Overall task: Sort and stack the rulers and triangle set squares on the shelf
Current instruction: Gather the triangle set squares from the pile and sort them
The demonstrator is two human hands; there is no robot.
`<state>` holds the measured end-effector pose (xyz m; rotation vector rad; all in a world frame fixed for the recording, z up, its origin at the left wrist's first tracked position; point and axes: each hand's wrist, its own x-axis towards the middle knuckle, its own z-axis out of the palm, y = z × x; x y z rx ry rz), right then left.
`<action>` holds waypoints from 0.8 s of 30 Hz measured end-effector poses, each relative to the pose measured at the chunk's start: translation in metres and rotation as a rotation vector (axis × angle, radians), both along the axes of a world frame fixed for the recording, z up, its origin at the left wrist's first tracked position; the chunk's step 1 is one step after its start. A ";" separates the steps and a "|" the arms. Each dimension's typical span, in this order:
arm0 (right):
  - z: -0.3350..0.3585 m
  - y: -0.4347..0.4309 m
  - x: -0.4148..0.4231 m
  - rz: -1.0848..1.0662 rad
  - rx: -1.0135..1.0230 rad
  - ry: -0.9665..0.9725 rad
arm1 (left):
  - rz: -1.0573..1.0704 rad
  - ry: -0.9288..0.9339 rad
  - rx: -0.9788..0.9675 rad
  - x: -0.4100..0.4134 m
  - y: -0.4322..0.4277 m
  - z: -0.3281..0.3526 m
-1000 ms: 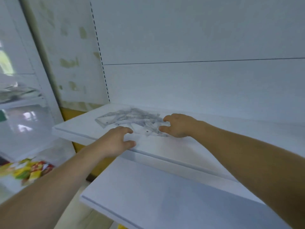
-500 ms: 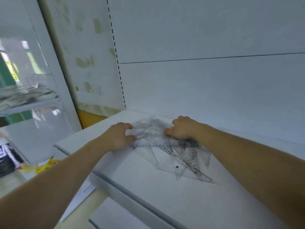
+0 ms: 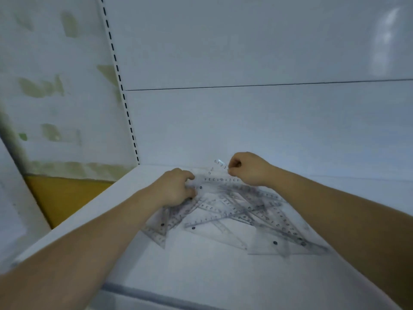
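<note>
White shelf (image 3: 201, 276), nothing fancy. Right hand (image 3: 248, 170) pinches the end of a clear ruler (image 3: 220, 164), which is tipped up a bit off the heap. Left hand (image 3: 176, 189) has its fingers curled, gripping the left edge of the pile (image 3: 234, 212) of see-through rulers and set squares sprawled between both arms. Plain back panel (image 3: 245, 121) behind, slotted upright (image 3: 125, 101) off left.

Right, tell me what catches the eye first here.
A messy pile of clear rulers and set squares sprawls across the white shelf, centre to right. At its far edge the left hand grips pieces on the pile's left, and the right hand pinches a ruler tilted up near the back wall. A slotted upright runs up the left of that wall.
</note>
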<state>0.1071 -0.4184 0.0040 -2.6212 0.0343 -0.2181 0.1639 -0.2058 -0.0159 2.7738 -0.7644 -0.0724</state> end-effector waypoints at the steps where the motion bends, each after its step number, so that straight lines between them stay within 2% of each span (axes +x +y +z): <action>1: -0.001 0.002 -0.004 -0.030 0.022 -0.032 | -0.027 -0.006 -0.013 0.001 0.001 0.000; 7: -0.005 0.019 -0.037 -0.224 0.206 -0.236 | -0.121 -0.088 -0.160 -0.004 0.010 -0.001; 11: -0.003 0.027 -0.057 -0.315 0.309 -0.243 | -0.209 -0.136 -0.225 -0.018 0.015 0.004; 14: -0.001 0.027 -0.074 -0.342 0.240 -0.178 | -0.286 -0.180 -0.275 -0.033 0.015 0.009; 19: 0.003 0.017 -0.110 -0.282 0.073 -0.050 | -0.253 -0.190 -0.408 -0.069 0.006 0.018; 24: -0.002 -0.009 -0.153 -0.285 0.059 -0.045 | -0.263 -0.241 -0.420 -0.107 -0.025 0.022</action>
